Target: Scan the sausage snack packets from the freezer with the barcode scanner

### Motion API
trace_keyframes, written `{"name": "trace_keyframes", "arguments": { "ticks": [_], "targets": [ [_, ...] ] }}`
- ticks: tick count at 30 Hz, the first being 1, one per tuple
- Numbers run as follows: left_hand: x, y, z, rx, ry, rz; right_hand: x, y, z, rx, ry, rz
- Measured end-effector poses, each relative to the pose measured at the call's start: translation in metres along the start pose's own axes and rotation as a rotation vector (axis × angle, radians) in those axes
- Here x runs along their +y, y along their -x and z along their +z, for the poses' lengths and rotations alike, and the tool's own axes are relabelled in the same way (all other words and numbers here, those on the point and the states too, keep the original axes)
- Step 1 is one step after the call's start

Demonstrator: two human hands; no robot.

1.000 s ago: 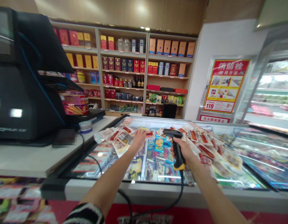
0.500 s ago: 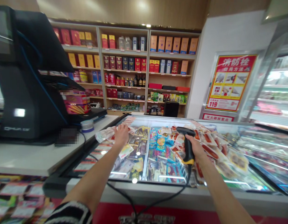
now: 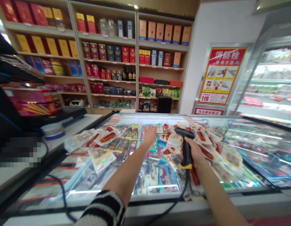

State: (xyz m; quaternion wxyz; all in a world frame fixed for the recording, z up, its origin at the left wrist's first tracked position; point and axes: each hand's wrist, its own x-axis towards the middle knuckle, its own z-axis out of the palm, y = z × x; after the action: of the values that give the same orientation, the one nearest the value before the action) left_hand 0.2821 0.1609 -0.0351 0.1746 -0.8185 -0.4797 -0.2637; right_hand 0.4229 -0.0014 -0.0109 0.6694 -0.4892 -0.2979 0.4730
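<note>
In my right hand (image 3: 194,149) is a black and yellow barcode scanner (image 3: 186,150), held upright by its grip with its head over a pile of clear sausage packs (image 3: 204,150). My left hand (image 3: 150,135) reaches over the freezer's glass top, fingers stretched forward and apart, with nothing visible in it. Just beyond its fingertips lies a small pale pack (image 3: 159,129) at the edge of that pile. Left of the hand, more sausage packs (image 3: 107,136) and a flat yellowish pack (image 3: 101,158) rest on the glass.
The glass-topped chest freezer (image 3: 126,199) shows ice-cream packets below. The scanner's cable (image 3: 169,208) hangs toward me. At left stand a counter (image 3: 76,128), a tape roll (image 3: 52,130) and a snack box (image 3: 34,103). Shelves (image 3: 107,64) of boxes and bottles line the back wall.
My left hand has moved right from the left-hand packs toward the right pile, and sausage packs now show where it was. The view has shifted right; my right hand still holds the scanner.
</note>
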Motion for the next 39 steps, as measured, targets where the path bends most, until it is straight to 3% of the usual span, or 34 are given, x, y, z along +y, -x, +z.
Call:
{"name": "trace_keyframes", "arguments": {
  "ticks": [4,8,17,21,23,26,31,35,39],
  "targets": [
    [0.001,-0.007,0.019,-0.027,0.007,0.060,0.005,-0.004,-0.005,-0.006,-0.029,0.028],
    [-0.009,-0.005,0.018,-0.039,0.007,0.121,0.006,-0.006,-0.006,-0.039,-0.036,-0.001],
    [-0.030,0.047,-0.030,-0.086,-0.026,0.297,0.010,0.003,0.007,-0.033,0.015,0.003],
    [-0.032,0.078,-0.056,-0.191,0.039,0.326,0.010,0.013,0.019,-0.094,0.066,-0.001],
    [-0.033,0.087,-0.068,-0.299,0.185,0.229,0.008,0.017,0.024,-0.112,0.090,-0.013],
    [-0.036,0.088,-0.078,-0.386,0.369,-0.056,0.003,0.024,0.031,-0.117,0.121,-0.007],
    [-0.028,0.061,-0.061,-0.412,0.405,-0.411,-0.001,0.031,0.043,-0.115,0.165,-0.013],
    [-0.019,0.049,-0.039,-0.456,0.486,-0.527,0.001,0.037,0.048,-0.131,0.195,-0.031],
    [-0.028,0.052,-0.034,-0.479,0.597,-0.528,0.003,0.043,0.051,-0.164,0.187,0.003]
  ]
}}
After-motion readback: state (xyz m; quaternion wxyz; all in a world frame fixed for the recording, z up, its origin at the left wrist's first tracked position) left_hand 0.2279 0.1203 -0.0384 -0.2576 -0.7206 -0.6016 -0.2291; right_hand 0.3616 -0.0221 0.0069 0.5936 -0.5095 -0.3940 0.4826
